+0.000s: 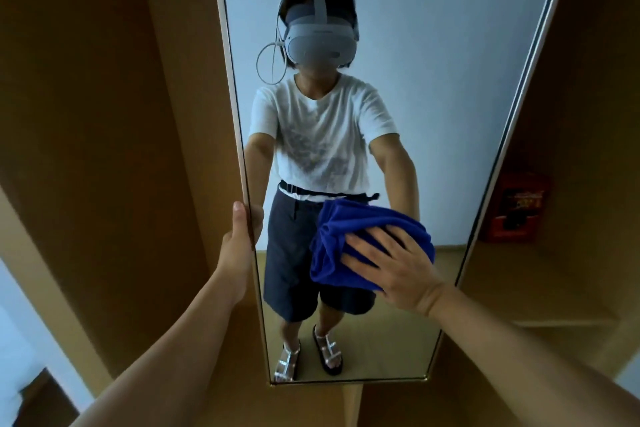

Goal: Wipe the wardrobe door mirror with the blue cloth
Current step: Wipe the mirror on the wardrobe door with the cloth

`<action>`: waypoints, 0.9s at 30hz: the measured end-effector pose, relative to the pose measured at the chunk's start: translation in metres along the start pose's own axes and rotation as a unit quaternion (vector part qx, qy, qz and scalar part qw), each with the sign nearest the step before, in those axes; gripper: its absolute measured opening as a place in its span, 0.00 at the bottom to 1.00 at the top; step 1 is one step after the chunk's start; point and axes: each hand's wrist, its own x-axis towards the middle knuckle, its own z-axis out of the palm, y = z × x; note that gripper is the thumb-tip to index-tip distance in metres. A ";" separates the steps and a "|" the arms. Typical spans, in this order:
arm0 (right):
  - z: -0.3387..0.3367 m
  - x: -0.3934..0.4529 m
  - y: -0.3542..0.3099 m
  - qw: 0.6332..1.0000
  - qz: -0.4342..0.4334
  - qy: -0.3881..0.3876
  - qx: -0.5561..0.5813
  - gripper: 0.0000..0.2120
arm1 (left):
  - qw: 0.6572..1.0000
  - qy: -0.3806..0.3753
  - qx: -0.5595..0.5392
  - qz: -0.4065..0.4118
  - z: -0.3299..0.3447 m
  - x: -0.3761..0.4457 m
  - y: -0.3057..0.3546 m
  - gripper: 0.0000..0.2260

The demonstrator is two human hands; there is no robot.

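Fingers of the right hand (391,270) press flat the bunched blue cloth (349,246) on the tall framed wardrobe door mirror (433,80) to wipe it, while the left hand (239,239) grips the mirror's edge, probably to steady the door.

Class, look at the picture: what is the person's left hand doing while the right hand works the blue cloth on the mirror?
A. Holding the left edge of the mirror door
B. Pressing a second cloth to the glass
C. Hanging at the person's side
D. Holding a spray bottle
A: the left hand grips the left edge of the mirror door, thumb on the frame, while the right hand presses the blue cloth flat against the glass.
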 end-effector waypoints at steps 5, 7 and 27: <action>-0.005 -0.002 -0.003 1.000 -0.019 -0.018 -0.011 0.26 | 0.997 0.027 0.028 -0.061 -0.013 -0.012 -0.034 0.30; -0.013 0.006 -0.001 0.999 -0.027 -0.019 -0.009 0.26 | 0.998 0.003 0.035 -0.049 -0.013 -0.013 -0.041 0.27; 0.044 0.051 -0.101 0.999 0.021 0.034 0.031 0.21 | 0.999 -0.005 -0.009 -0.044 -0.019 0.001 -0.052 0.24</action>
